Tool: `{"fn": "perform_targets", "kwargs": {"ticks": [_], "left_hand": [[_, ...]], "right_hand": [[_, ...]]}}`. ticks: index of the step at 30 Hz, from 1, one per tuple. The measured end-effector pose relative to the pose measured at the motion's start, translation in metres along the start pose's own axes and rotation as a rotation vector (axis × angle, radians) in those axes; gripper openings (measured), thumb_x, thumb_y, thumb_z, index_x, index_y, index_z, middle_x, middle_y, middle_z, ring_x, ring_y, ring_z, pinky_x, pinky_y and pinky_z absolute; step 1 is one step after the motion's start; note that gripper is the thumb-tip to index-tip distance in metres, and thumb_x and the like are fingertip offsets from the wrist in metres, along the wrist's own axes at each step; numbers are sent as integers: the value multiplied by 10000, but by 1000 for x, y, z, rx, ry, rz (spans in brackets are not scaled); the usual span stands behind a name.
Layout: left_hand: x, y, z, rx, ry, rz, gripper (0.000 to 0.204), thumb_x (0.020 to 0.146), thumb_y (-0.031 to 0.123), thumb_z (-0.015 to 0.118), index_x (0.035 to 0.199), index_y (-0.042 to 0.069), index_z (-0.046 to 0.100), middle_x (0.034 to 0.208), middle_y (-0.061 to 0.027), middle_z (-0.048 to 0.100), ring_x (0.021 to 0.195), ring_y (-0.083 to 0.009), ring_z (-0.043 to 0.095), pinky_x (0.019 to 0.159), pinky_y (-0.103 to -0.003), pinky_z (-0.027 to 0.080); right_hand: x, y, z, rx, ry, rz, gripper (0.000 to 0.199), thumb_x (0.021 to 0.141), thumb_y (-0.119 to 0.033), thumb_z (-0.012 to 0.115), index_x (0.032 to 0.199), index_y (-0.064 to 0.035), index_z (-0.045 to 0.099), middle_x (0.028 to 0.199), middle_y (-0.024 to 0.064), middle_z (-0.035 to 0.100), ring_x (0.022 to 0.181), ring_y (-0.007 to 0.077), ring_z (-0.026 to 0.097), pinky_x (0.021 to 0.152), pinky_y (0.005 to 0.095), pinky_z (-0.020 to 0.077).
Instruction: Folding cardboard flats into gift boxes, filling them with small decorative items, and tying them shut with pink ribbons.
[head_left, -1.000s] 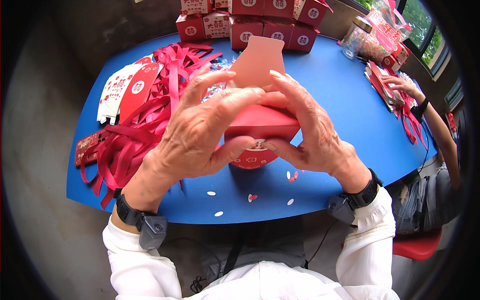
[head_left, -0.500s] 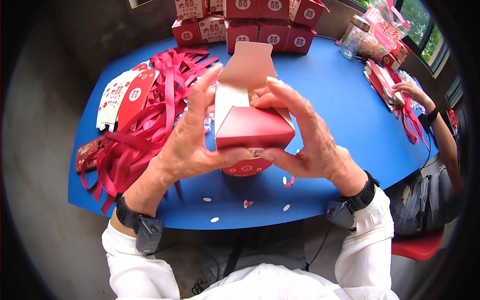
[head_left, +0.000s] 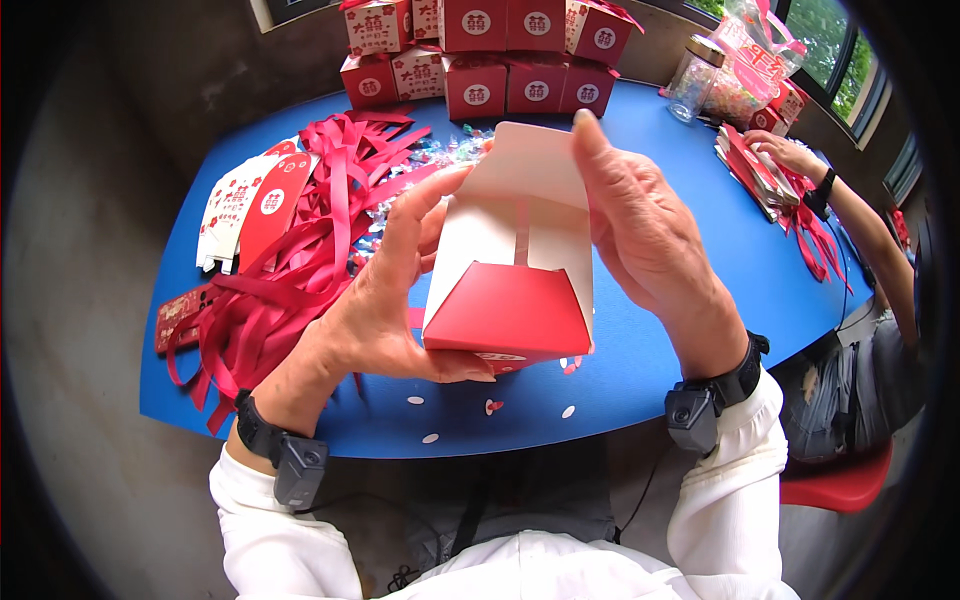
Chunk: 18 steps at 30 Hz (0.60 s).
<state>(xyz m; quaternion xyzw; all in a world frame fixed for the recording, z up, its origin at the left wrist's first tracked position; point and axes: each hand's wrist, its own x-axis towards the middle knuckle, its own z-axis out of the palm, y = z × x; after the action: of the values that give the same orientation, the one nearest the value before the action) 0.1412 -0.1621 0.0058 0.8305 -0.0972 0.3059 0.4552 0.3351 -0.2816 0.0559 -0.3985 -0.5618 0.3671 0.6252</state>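
Around the red gift box (head_left: 508, 312), its open flap (head_left: 518, 165) at the far end, the left hand (head_left: 380, 318) grips its left side; the right hand (head_left: 652, 232) stands along its right, fingers extended, contact unclear; the blue table (head_left: 690, 160) lies beneath it.

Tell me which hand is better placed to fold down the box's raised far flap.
Likely the right hand: it is open beside the raised flap, while the left hand holds the red box.

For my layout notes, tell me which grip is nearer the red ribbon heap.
Left. The left grip, holding the open box, is just right of the red ribbon heap; the right grip is farther off, at the box's right side.
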Motion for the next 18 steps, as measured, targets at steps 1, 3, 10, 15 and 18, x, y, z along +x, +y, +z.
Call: {"fn": "perform_targets", "kwargs": {"ticks": [1, 3, 10, 15, 18], "left_hand": [[-1, 0, -1, 3, -2, 1, 1352, 529, 178, 984, 1551, 141, 100, 1491, -200, 412, 1372, -309, 454, 1120, -458, 390], [-1, -2, -1, 10, -32, 17, 1367, 522, 172, 991, 1553, 142, 93, 1507, -208, 390, 1395, -317, 428, 1127, -466, 384], [-1, -2, 0, 37, -11, 19, 1403, 520, 183, 999, 1560, 145, 58, 1490, -213, 400, 1378, -325, 443, 1125, -474, 389], [-1, -3, 1, 35, -36, -39, 1395, 548, 213, 993, 1563, 143, 39, 1462, -225, 419, 1357, -337, 461, 1116, -480, 400], [-3, -5, 1, 36, -41, -65, 1410, 542, 249, 1000, 1562, 135, 33, 1463, -235, 414, 1363, -344, 454, 1119, -482, 396]], "right_hand": [[1, -3, 7, -15, 28, 56, 539, 1030, -506, 487, 1178, -32, 696, 1011, 15, 705, 943, 77, 612, 866, 226, 476], [3, -2, 6, -3, -17, 98, 543, 1030, -511, 483, 1181, -30, 688, 1054, 26, 699, 963, 80, 616, 865, 233, 483], [4, -2, -1, 69, -206, 129, 473, 1002, -428, 583, 1298, -61, 615, 1140, 100, 675, 1082, 125, 621, 952, 274, 490], [1, -14, 2, -134, -220, 188, 468, 962, -180, 653, 1391, -35, 534, 1191, 120, 673, 1121, 174, 627, 970, 318, 514], [1, -5, 2, -196, -192, 110, 449, 942, -82, 660, 1376, -47, 549, 1170, 114, 683, 1074, 160, 643, 923, 303, 546]]}}
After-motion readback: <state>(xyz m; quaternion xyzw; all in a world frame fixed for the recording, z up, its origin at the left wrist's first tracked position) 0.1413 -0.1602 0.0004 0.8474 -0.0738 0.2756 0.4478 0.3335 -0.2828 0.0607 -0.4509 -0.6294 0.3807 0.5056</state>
